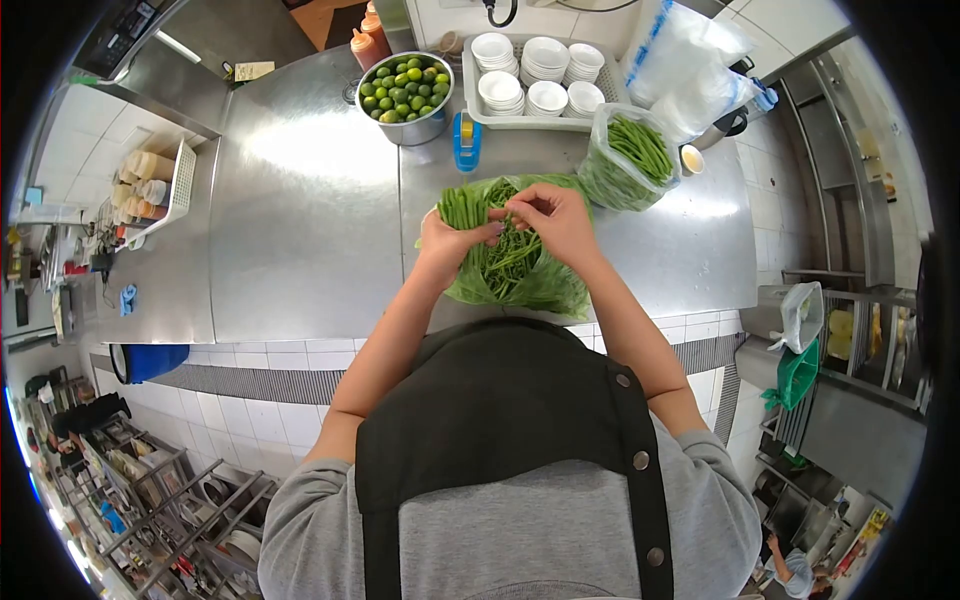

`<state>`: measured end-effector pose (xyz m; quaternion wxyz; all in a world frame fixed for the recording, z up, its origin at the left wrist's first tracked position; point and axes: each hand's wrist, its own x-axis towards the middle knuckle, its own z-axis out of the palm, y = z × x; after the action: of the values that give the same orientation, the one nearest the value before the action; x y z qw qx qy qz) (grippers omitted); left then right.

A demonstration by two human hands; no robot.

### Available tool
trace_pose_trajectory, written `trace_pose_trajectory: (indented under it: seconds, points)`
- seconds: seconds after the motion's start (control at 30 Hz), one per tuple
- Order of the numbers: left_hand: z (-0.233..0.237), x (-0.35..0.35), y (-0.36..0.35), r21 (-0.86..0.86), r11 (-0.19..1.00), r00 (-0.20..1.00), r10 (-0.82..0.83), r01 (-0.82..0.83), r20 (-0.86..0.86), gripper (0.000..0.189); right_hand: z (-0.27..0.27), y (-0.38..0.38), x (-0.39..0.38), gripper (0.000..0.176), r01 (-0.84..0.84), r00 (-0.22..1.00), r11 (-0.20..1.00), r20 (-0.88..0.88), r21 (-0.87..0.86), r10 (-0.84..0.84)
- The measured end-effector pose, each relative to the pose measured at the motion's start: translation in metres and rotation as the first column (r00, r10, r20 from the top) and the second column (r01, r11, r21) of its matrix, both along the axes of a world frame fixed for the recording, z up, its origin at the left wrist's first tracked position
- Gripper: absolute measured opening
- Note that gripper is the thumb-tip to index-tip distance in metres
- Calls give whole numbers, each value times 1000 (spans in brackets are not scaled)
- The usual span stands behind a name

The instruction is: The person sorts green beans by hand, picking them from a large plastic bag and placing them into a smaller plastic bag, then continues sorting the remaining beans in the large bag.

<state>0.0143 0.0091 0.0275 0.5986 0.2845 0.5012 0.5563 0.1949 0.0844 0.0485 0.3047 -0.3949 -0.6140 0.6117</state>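
My left hand (pixel 447 243) is wrapped round a bunch of green beans (pixel 462 207), their ends sticking up above the fingers. Beside it, the thumb and fingers of my right hand (pixel 553 222) are pinched together close to the left fingertips; whatever they hold is too small to make out. Both hands are over an open green plastic bag (pixel 562 290) lying on the steel counter. More loose green beans (pixel 512 258) fill that bag, below and between the hands. To the upper right stands a clear bag (pixel 612 190) with beans (pixel 640 145) upright in it.
Behind the hands are a metal pot (pixel 418 130) of limes, a blue tape dispenser (pixel 466 150) and a tray (pixel 535 122) of stacked white cups. A small yellowish cup (pixel 691 159) and plastic bags (pixel 690 60) are at the right. Sauce bottles (pixel 368 45) stand behind the pot.
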Motion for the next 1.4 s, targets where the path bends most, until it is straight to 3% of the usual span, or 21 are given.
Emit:
trace_pose_trajectory:
  seconds: [0.1, 0.2, 0.27, 0.4, 0.5, 0.6, 0.7, 0.8, 0.9, 1.0, 1.1, 1.3, 1.4]
  points:
    - [0, 6, 4, 68, 997, 997, -23, 28, -76, 24, 10, -2, -2, 12, -3, 1000, 1000, -2, -28, 3]
    - [5, 11, 6, 103, 994, 995, -12, 23, -103, 25, 5, -5, -6, 8, 24, 999, 997, -23, 73, -23]
    - [-1, 14, 7, 121, 993, 988, 11, 8, -155, 24, 0, -4, -7, 6, 38, 998, 947, 28, 318, -50]
    - [-4, 24, 5, 123, 991, 979, 69, -46, -190, 22, -4, 0, -7, 7, 41, 980, 721, 114, 692, -164]
    - [-3, 27, 4, 105, 990, 986, 106, -92, -132, 20, -18, 6, -1, 11, 76, 942, 700, 179, 710, -285]
    - [-2, 20, 8, 66, 964, 960, 248, -258, 127, 20, -26, 9, 12, 16, -28, 885, 900, 429, 436, -181]
    - [-4, 3, 13, -35, 950, 901, 305, -310, 309, 21, -37, 7, 18, 21, -37, 925, 952, 372, 305, -83]
    - [-7, -8, 13, 23, 942, 896, 312, -336, 316, 21, -35, -11, 11, 23, 37, 999, 990, 11, 135, -39]
    - [-6, -9, 13, 7, 937, 888, 328, -348, 322, 21, -19, -21, 3, 19, -75, 983, 889, 182, 452, -10]
    - [-8, -8, 13, 3, 941, 882, 317, -339, 350, 21, -38, -14, 3, 17, -130, 966, 812, 258, 570, -26]
    - [-7, -9, 14, 6, 928, 875, 349, -373, 334, 21, -38, -12, 1, 13, -95, 963, 792, 256, 603, -80]
    - [-18, -15, 12, -36, 914, 873, 398, -404, 282, 23, -13, -21, 2, 10, -298, 948, 755, 272, 584, 165]
    - [-25, -18, 15, -81, 891, 826, 445, -447, 345, 24, -2, -33, 0, 12, -272, 961, 780, 126, 564, 245]
